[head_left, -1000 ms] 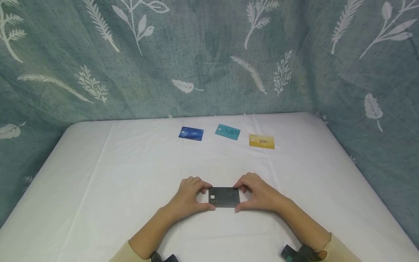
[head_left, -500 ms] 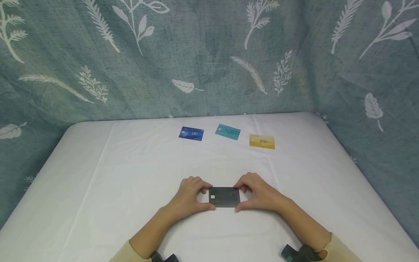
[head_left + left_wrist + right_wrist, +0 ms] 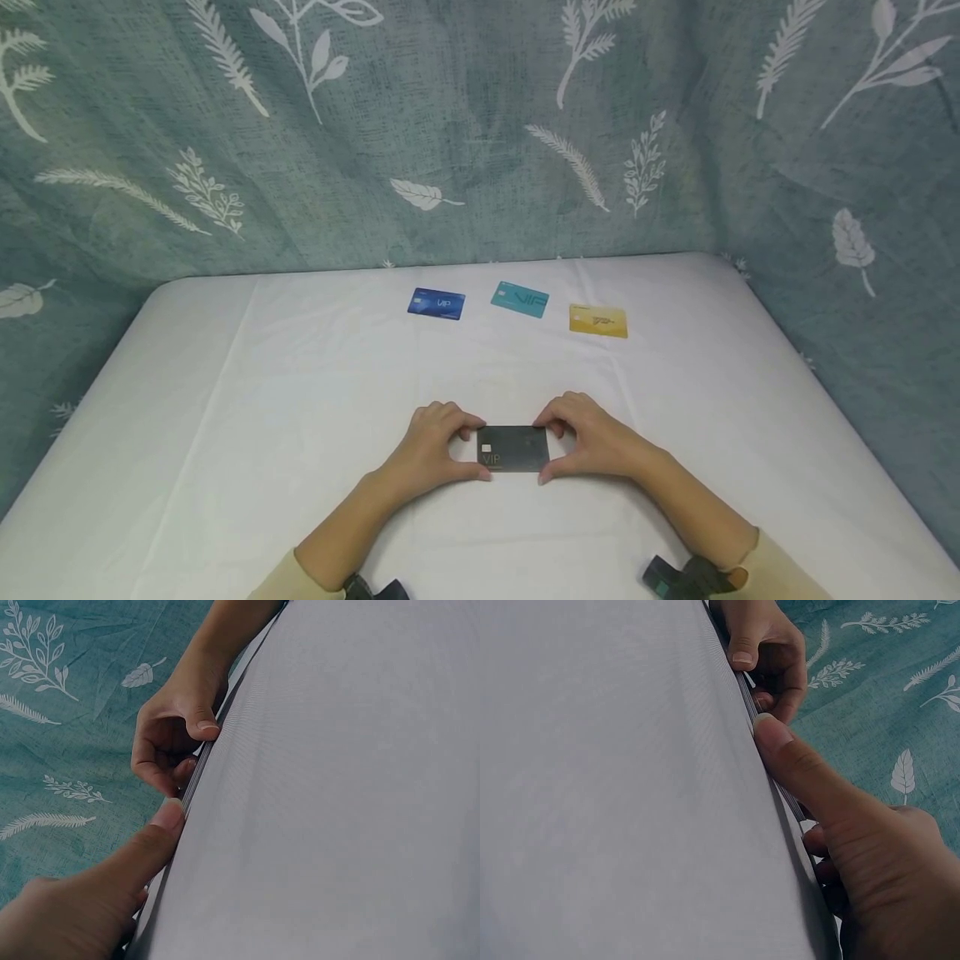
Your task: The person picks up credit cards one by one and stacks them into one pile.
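In the head view a dark grey VIP card (image 3: 513, 450) with a chip lies level at the middle front of the table, its long side running left to right. My left hand (image 3: 438, 446) pinches its left end between thumb and fingers. At the right end, my right hand (image 3: 588, 442) does the same. The left wrist view shows the card (image 3: 198, 771) edge-on as a thin dark strip with fine lines, between my left thumb and the right hand (image 3: 180, 720). From the right wrist, my right hand (image 3: 862, 817) covers part of that edge. Whether the card touches the cloth, I cannot tell.
Farther back on the white-covered table (image 3: 225, 433) lie a blue VIP card (image 3: 437, 304), a teal card (image 3: 520, 299) and a yellow card (image 3: 597, 321), spaced apart in a loose row. A green leaf-patterned curtain (image 3: 480, 133) hangs behind and along the sides.
The head view has shifted very slightly. Both hands keep their hold on the dark card, and every card stays in the same place on the table.
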`<state>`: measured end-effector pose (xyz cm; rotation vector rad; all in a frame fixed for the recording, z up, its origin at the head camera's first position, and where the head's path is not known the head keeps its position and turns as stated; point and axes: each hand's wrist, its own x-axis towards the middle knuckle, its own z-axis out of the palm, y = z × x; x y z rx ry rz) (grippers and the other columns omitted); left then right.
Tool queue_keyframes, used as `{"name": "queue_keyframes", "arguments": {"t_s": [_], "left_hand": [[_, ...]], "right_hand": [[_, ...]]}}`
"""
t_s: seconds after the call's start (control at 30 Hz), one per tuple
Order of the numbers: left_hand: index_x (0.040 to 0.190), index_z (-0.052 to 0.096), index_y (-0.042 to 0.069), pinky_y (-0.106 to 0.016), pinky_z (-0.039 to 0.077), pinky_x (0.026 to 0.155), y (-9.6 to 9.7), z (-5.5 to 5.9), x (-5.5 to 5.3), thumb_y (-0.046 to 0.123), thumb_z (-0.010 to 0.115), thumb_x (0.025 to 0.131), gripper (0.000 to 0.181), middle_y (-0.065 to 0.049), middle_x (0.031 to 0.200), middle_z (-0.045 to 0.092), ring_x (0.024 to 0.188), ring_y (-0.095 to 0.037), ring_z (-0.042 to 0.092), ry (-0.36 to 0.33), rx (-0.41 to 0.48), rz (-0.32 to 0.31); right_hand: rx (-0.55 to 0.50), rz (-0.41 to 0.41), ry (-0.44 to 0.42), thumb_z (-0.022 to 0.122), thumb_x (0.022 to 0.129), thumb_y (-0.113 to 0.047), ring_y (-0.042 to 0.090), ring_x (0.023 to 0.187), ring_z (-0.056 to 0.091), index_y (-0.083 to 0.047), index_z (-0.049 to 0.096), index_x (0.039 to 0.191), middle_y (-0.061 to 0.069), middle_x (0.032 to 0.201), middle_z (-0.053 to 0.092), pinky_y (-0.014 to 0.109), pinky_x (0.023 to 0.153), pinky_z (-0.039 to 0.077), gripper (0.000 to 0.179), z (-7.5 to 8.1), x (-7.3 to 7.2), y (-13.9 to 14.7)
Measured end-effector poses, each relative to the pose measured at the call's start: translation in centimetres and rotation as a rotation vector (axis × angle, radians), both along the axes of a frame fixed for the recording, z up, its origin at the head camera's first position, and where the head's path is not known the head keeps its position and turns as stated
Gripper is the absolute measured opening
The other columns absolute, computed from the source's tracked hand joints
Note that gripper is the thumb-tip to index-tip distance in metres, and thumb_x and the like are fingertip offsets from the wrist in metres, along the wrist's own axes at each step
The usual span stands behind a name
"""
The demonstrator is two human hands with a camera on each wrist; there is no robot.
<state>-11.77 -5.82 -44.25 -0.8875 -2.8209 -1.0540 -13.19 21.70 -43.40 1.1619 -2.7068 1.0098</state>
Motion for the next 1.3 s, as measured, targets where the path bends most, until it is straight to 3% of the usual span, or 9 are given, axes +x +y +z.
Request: {"name": "queue_keyframes", "arguments": {"t_s": [0.53, 0.8, 1.3], "left_hand": [[0.115, 0.064, 0.017, -0.034, 0.034, 0.088, -0.02, 0.11, -0.16, 0.046, 0.086, 0.06, 0.065, 0.012, 0.083, 0.05, 0.084, -0.006, 0.04, 0.014, -0.004, -0.01], [0.116, 0.064, 0.017, -0.034, 0.034, 0.087, -0.1, 0.36, 0.01, 0.045, 0.084, 0.063, 0.064, 0.011, 0.087, 0.053, 0.086, -0.007, 0.042, -0.02, 0.059, 0.001], [0.132, 0.054, 0.012, -0.038, 0.038, 0.089, 0.04, 0.45, -0.38, 0.04, 0.083, 0.068, 0.075, 0.009, 0.099, 0.059, 0.092, -0.008, 0.048, -0.047, 0.134, 0.043]], "right_hand": [[-0.028, 0.01, -0.035, 0.086, 0.06, -0.046, 0.004, 0.079, 0.044, -0.018, 0.063, 0.106, -0.01, 0.08, 0.05, 0.021, 0.074, 0.036, 0.058, -0.07, -0.17, 0.4], [-0.084, 0.024, -0.066, 0.085, 0.066, -0.035, 0.007, 0.078, 0.046, -0.012, 0.064, 0.111, -0.006, 0.081, 0.052, 0.021, 0.07, 0.041, 0.055, -0.06, -0.36, 0.51], [-0.129, -0.068, -0.164, 0.078, 0.077, -0.024, 0.011, 0.081, 0.053, -0.007, 0.061, 0.118, -0.005, 0.091, 0.06, 0.023, 0.074, 0.045, 0.048, 0.47, -0.44, 0.4]]}}
